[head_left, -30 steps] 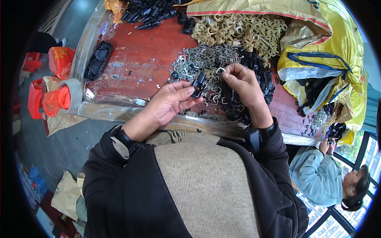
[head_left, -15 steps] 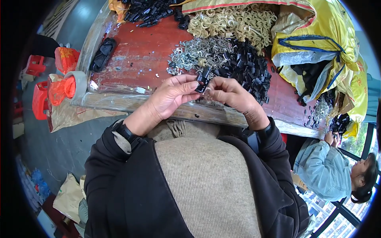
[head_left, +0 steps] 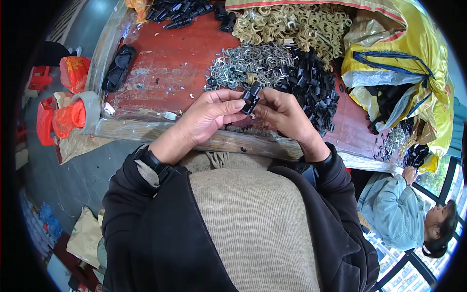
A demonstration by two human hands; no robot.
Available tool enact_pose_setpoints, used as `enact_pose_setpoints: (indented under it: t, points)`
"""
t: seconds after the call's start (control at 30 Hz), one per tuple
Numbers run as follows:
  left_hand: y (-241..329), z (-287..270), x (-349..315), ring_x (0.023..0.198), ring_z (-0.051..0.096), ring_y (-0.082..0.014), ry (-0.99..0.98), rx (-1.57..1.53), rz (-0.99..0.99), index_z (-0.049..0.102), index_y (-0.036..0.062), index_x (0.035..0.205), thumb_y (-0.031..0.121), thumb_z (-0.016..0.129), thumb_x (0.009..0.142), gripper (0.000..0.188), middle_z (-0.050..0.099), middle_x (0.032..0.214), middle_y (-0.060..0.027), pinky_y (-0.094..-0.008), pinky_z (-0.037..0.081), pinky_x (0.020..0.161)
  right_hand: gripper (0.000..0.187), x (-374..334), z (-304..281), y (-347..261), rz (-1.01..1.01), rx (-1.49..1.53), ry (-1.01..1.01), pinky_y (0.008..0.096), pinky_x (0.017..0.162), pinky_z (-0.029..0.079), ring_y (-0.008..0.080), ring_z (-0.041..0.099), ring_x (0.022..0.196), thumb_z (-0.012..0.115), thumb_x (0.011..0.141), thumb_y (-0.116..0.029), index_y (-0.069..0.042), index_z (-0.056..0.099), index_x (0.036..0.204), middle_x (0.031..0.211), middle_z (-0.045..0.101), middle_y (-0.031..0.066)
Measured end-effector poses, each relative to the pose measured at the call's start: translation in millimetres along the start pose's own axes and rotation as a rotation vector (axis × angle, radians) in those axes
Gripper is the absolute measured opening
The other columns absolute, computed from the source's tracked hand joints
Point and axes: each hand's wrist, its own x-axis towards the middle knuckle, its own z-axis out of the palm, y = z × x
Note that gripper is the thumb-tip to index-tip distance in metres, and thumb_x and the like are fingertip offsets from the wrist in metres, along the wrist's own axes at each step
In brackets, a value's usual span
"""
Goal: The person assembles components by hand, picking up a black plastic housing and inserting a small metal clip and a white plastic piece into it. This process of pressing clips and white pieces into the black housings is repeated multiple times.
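Note:
A small black plastic part [head_left: 251,97] with a cut-out in its side is pinched between the thumb and fingers of my left hand [head_left: 208,116], just above the table's near edge. From the other side my right hand [head_left: 283,113] has its thumb and fingers closed at the part's edge; whether a smaller piece is in them is hidden. Beyond my hands lies a heap of silvery metal clips [head_left: 253,63]. Right of it is a pile of small black plastic pieces [head_left: 314,92], and behind both a pile of brass-coloured metal pieces [head_left: 292,27].
A red-topped table [head_left: 170,73] has a wooden edge [head_left: 146,130] in front of me. A black case [head_left: 119,68] lies at left, near a tape roll [head_left: 91,113]. Yellow sacks [head_left: 408,39] stand at right. A co-worker in a denim jacket [head_left: 391,209] sits beyond them.
The view has shifted slightly. My hands stay together at the black part, with my right fingers drawn in closer along its side. The co-worker's hands have moved a little.

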Motion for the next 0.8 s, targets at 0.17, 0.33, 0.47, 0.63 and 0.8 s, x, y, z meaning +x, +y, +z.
enact_pose_setpoints:
  t: [0.17,0.33,0.47,0.63,0.8]
  points:
    - [2,-5,5,0.090,0.055,-0.0217,0.010,-0.073,0.072,0.050,-0.0029,0.098,0.005,0.054,0.077,0.022,0.056,0.095,-0.0131,-0.0351,0.044,0.082,0.009,10,3,7,-0.168,0.260,0.140,0.0178,0.047,0.035,0.0025,0.042,0.056,0.053,0.080,-0.010,-0.002,0.048,0.080,0.067,0.048,-0.0024]
    - [2,2,3,0.087,0.055,-0.0202,0.015,-0.151,0.099,0.050,-0.0032,0.098,0.004,0.054,0.077,0.022,0.056,0.093,-0.0118,-0.0335,0.046,0.080,0.009,2,5,10,-0.284,-0.208,0.205,0.0178,0.048,0.035,0.0029,0.042,0.058,0.053,0.080,-0.009,-0.002,0.048,0.079,0.068,0.047,-0.0025]
    - [-2,12,-5,0.085,0.056,-0.0200,-0.007,-0.168,0.109,0.049,-0.0033,0.098,0.004,0.055,0.077,0.023,0.056,0.093,-0.0111,-0.0329,0.047,0.078,0.010,-4,13,14,-0.617,-0.519,0.334,0.0174,0.048,0.035,0.0029,0.041,0.057,0.054,0.080,-0.010,-0.002,0.047,0.078,0.067,0.046,-0.0035]
    - [-6,20,-15,0.084,0.057,-0.0211,-0.013,-0.133,0.084,0.049,-0.0028,0.098,0.006,0.055,0.077,0.023,0.056,0.093,-0.0114,-0.0319,0.047,0.076,0.011,-21,14,13,-0.355,-0.095,0.287,0.0168,0.048,0.034,0.0026,0.040,0.056,0.052,0.081,-0.010,-0.002,0.046,0.079,0.065,0.043,-0.0036]
    - [-9,25,-19,0.083,0.057,-0.0209,-0.007,-0.085,0.016,0.049,-0.0028,0.099,0.007,0.055,0.077,0.025,0.056,0.093,-0.0112,-0.0300,0.048,0.074,0.012,-34,10,3,-0.258,0.116,0.218,0.0164,0.048,0.034,0.0022,0.040,0.057,0.050,0.083,-0.012,-0.001,0.045,0.081,0.066,0.041,-0.0037]
